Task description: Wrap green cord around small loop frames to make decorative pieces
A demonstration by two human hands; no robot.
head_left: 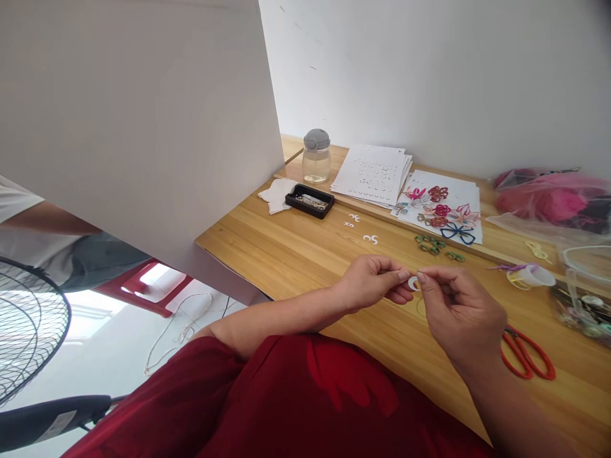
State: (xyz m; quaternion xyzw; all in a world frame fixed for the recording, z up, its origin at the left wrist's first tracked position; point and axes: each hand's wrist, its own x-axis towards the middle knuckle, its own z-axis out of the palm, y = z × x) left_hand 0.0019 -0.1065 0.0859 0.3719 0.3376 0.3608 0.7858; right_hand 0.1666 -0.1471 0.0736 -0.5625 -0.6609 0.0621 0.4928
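Between my two hands is a small white crescent-shaped piece (413, 284), held over the wooden table (286, 254). My left hand (377, 280) pinches its left side between thumb and fingers. The thumb and forefinger of my right hand (458, 305) close at its right edge, where a thin thread or wire (420, 308) loops down below. Whether the right fingers grip the piece or only the thread is too small to tell. Similar white cut-outs (370, 240) lie on the table beyond my left hand. Orange-handled scissors (527, 353) rest beside my right wrist.
Green looped pieces (432, 245) and coloured flower shapes (442, 210) on paper lie ahead. Further back are stacked sheets (370, 172), a bottle (316, 159) and a black tray (310, 200). A small cup (534, 277) stands right. A partition (143, 114) borders the left; another person's arm (52, 219) shows beyond it.
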